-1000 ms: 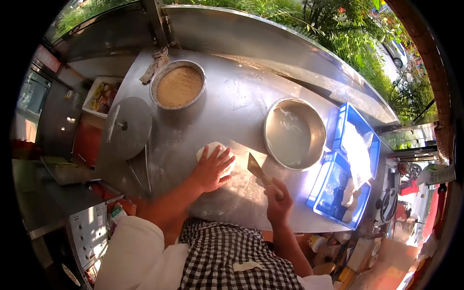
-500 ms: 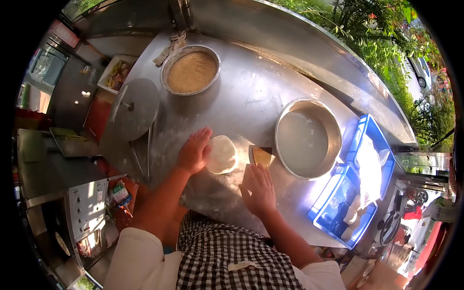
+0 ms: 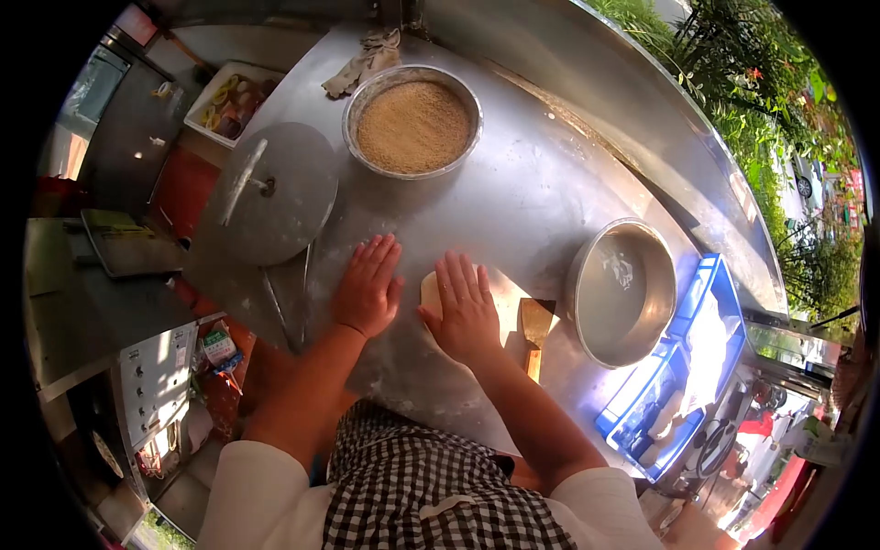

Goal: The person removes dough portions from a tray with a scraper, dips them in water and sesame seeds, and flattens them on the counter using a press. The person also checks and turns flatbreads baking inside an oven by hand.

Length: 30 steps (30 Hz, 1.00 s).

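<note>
A pale piece of dough [image 3: 507, 291] lies flattened on the steel table, partly hidden beneath my right hand [image 3: 465, 310]. That hand is laid flat on it, fingers stretched out. To the left of the dough, my left hand [image 3: 368, 289] is open over the tabletop with its fingers extended, holding nothing. A scraper [image 3: 536, 323] with a broad metal blade and a wooden handle rests just right of the dough, close to my right hand and apart from it.
A metal bowl of brown crumbly filling [image 3: 414, 128] stands at the back beside a crumpled cloth [image 3: 362, 64]. On the left is a round metal lid [image 3: 275, 197]. A pot of cloudy liquid [image 3: 616, 298] and blue plastic crates [image 3: 607, 417] stand on the right.
My right hand has moved from the scraper's handle onto the dough. The dough looks flatter and wider. My left hand no longer touches its edge. The whole view has shifted.
</note>
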### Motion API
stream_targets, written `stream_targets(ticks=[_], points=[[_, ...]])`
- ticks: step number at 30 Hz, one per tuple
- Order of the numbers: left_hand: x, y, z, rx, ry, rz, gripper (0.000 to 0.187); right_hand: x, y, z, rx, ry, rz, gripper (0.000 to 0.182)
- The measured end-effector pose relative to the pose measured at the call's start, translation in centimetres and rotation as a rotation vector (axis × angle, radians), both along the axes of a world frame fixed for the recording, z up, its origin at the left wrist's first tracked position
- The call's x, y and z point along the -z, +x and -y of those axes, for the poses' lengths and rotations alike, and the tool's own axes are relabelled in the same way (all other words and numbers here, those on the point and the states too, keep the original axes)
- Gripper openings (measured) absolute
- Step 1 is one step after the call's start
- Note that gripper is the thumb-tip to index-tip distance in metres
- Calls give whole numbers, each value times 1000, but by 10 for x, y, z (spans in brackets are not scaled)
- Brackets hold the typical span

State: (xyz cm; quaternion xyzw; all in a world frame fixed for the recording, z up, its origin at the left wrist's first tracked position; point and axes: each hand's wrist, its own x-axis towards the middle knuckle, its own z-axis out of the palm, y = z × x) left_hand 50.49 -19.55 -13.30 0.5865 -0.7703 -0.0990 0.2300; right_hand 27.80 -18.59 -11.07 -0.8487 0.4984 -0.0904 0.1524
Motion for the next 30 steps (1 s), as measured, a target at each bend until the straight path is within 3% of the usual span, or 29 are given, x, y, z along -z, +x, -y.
stream_targets(ticks=[1,5,7,10,11,14,15,18,22,26,30], points=[[-1,0,-7,5,15,-12,55,-5,1,-3,10,71,-122,86],[2,2,1,15,8,-30,56,-7,11,10,13,18,-50,81],[2,2,-5,10,31,-38,56,-35,19,-1,33,-44,31,76],[-6,3,-3,26,65,-30,58,-71,21,-13,376,676,803,66],[-5,5,-3,20,73,-34,58,-67,14,-11,611,1112,1294,56],[-3,0,-6,33,86,-67,59,-17,-10,-1,1055,1504,1477,47],[-3,0,-1,29,68,-71,60,-14,-13,3,893,1574,1530,42],[-2,3,-11,21,93,-62,61,-3,-11,-3,853,1439,1444,48],[-5,3,0,33,86,-69,62,-42,-10,22,907,1404,1276,50],[-9,3,1,34,86,-72,62,-98,-12,72,544,1357,1477,45],[-6,3,1,32,78,-72,59,-113,5,152,459,1107,1552,44]])
